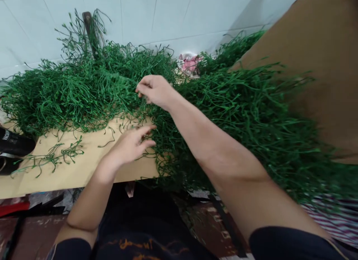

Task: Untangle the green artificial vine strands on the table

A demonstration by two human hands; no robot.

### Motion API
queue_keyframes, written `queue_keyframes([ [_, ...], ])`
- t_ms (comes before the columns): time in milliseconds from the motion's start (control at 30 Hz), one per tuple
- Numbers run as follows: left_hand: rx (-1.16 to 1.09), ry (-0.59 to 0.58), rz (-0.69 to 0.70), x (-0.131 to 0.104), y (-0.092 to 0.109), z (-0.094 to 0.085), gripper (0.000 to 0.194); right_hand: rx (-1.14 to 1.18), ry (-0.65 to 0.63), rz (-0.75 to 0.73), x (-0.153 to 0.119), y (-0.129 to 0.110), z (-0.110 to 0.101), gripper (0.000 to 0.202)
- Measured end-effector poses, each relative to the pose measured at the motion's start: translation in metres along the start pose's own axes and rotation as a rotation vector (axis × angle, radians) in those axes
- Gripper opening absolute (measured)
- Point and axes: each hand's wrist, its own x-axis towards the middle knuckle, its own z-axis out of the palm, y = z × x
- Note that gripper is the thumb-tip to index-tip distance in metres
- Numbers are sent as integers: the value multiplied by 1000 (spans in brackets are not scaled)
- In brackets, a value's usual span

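Note:
My right hand [156,90] is raised over the middle of the heap, its fingers pinched together. A blurred green artificial sprig [114,78] appears to run leftward from those fingertips. Below it, my left hand [130,145] hovers over the cardboard [92,170] with its thumb and fingers apart, nothing visible in them. Its fingertips point at the edge of the right pile of green stems [237,100]. A second pile of thin, bud-tipped green stems [61,92] lies along the back left. A few loose sprigs [60,154] rest on the cardboard at the left.
A black cylindrical object [15,140] lies at the left edge. A dark upright bar [88,32] sticks out of the left pile. Pink-and-white crumpled material [190,64] sits near the tiled wall [140,18]. A large brown cardboard panel [316,66] leans at the right.

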Motion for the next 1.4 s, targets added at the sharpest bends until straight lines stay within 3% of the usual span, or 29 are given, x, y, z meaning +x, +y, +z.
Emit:
queue_keyframes([
  [67, 6, -56, 21, 6, -1, 2, 42, 85, -103, 2, -7, -11, 6, 13],
  [100, 4, -15, -3, 9, -2, 1, 37, 126, -135, 19, -10, -14, 7, 13],
  [233, -109, 471, -249, 19, -17, -9, 18, 266, -211, 99, -17, -17, 5, 14],
  [300, -240, 600, -284, 27, -25, -11, 17, 323, -256, 104, -19, -18, 7, 15],
  [433, -469, 422, -265, 41, -33, -5, 11, 306, -290, 124, -23, -26, 16, 15],
  [500, -450, 380, -266, 42, -35, -2, 22, 228, -270, 146, -24, -28, 19, 16],
  [633, -371, 415, -279, 37, -41, -5, 27, 117, -271, 101, -25, -24, 18, 25],
  [800, -209, 460, -241, 31, -46, -10, 23, 164, -307, 32, -24, -21, 18, 25],
  [1000, 67, 421, -286, 22, -35, -16, 29, 59, -201, 11, -17, -21, 30, 26],
  [1233, -14, 394, -405, 16, -37, -20, 34, -39, -122, 37, -6, -12, 55, 31],
  [1333, -148, 439, -371, 15, -41, -23, 35, -31, -102, 19, -5, -16, 56, 34],
  [1400, -245, 456, -310, 13, -44, -27, 34, 31, -184, 37, -8, -20, 49, 33],
])
